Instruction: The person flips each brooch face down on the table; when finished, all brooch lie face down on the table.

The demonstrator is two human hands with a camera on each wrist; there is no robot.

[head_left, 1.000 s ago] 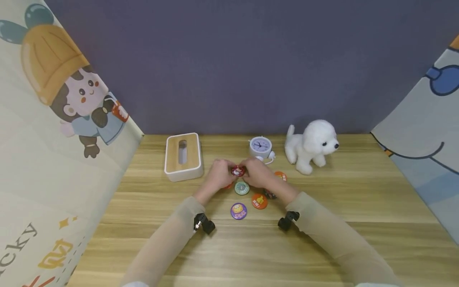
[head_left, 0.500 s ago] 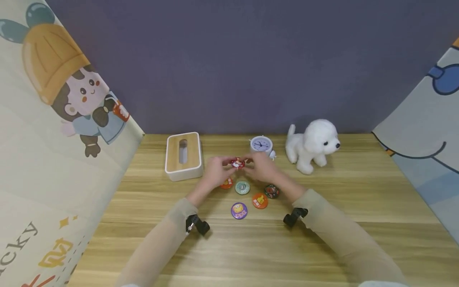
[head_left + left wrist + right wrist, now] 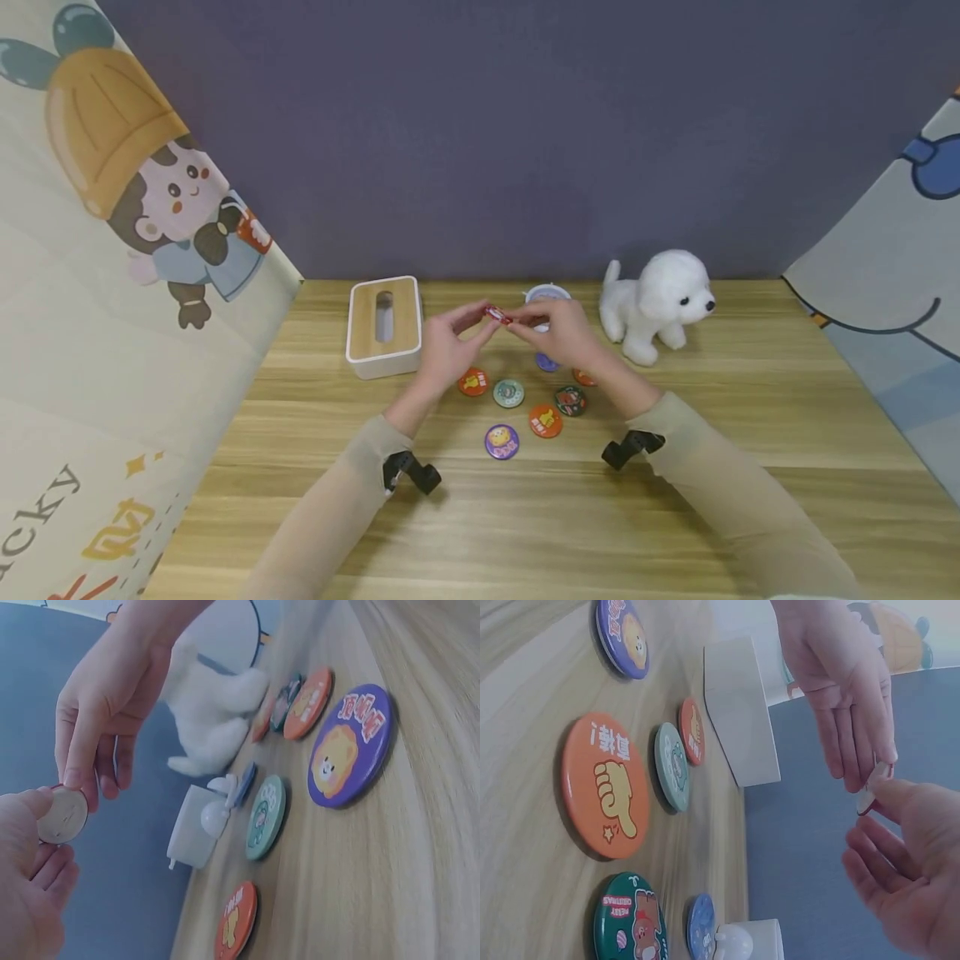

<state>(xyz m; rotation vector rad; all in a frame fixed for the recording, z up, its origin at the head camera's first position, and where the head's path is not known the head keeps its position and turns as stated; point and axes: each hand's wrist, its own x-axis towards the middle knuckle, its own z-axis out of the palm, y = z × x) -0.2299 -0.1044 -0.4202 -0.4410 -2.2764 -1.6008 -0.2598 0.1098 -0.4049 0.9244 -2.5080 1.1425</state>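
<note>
And here it is, both hands on the one thing: the left grip (image 3: 448, 343) and the right grip (image 3: 561, 332) pinch opposite edges of a red button badge (image 3: 497, 314), the disc tilted between them and held up clear of the worktop (image 3: 495, 533). Over on the left wrist view there's its pale back, pin showing! Just on the near side of the left grip lies an orange thumbs-up badge (image 3: 473, 382), a mint-green badge (image 3: 508, 393) beside it. Nearer the person come a second orange thumbs-up badge (image 3: 546, 421) and a purple badge (image 3: 502, 442) with a yellow animal on it. Close below the right grip, a blue badge (image 3: 547, 362); then a dark green Merry Christmas badge (image 3: 571, 401), and a part-hidden orange badge (image 3: 585, 377) peeking out by the right wrist. Behind the right grip, half covered, a white alarm clock (image 3: 547, 292); off to that grip's right, a white plush dog (image 3: 656, 304). Left of the left grip, a tissue box (image 3: 366, 325) with a wooden-looking lid.
</note>
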